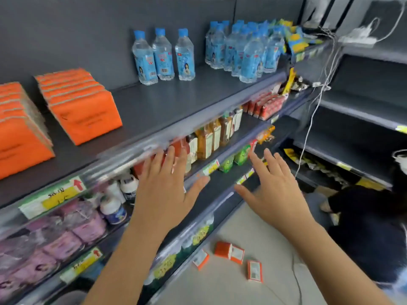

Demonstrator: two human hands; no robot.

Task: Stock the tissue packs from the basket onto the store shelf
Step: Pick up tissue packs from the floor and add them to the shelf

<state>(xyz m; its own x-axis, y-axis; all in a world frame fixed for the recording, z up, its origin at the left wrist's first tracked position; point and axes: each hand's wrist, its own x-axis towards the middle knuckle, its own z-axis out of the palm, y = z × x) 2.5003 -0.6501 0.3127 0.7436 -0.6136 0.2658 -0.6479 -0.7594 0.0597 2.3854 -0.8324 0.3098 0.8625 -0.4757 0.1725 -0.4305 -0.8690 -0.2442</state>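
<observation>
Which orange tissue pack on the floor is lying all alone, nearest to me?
Look at the pale floor below the dark shelves. Four small orange tissue packs lie there; the lone orange pack is farthest right and lowest in view. Unlike the touching pair beside it, it lies apart, white label up.

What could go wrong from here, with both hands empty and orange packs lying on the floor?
1. The small orange tissue packs scattered on the pale floor near the shelf base could be stepped on or missed.
2. The left hand, spread open close to the amber drink bottles on the lower shelf, might knock one over.
3. The thin white cable hanging past the shelf ends could snag the right hand.
</observation>
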